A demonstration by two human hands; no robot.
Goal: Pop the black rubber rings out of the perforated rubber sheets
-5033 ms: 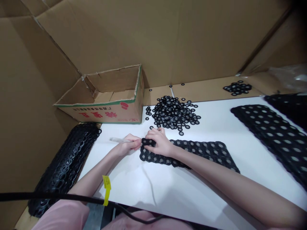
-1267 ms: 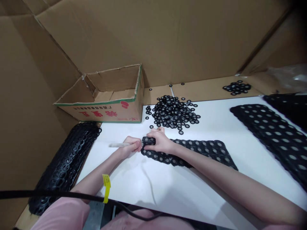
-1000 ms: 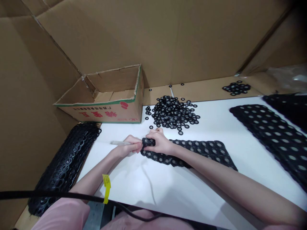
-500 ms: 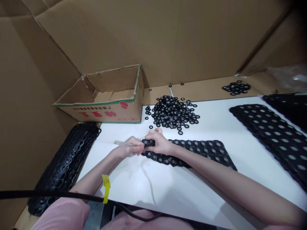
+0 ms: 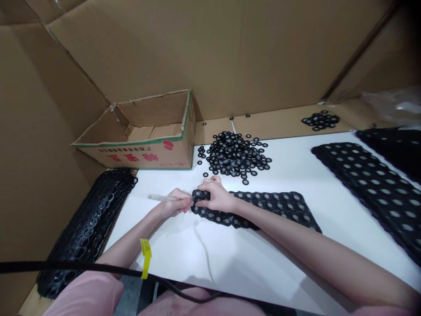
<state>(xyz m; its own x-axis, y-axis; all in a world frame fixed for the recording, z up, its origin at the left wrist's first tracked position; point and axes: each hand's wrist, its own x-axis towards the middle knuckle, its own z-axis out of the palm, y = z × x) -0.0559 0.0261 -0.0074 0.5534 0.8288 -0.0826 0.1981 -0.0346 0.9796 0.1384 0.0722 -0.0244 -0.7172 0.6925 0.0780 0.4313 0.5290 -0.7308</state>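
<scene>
My left hand [image 5: 177, 202] is closed around a slim whitish pen-like tool [image 5: 159, 198], whose back end points left. Its tip is hidden by the fingers at the left edge of a black sheet [image 5: 279, 201] dotted with rows of grey discs. My right hand [image 5: 219, 196] pinches the upper left corner of that sheet, thumb below and fingers above. Part of the sheet lies under my right forearm. Just beyond my hands is a heap of small black rings with grey centres [image 5: 233, 153].
An open cardboard box [image 5: 148, 153] stands at the back left. A stack of black ring-patterned sheets [image 5: 88, 219] lies at the left, another dotted sheet [image 5: 365, 184] at the right. A smaller ring pile [image 5: 320, 120] is at the back right. A black cable [image 5: 82, 267] crosses in front.
My left hand has moved slightly left, away from my right hand, showing more of the tool and the sheet's edge. My right hand keeps its pinch on the sheet.
</scene>
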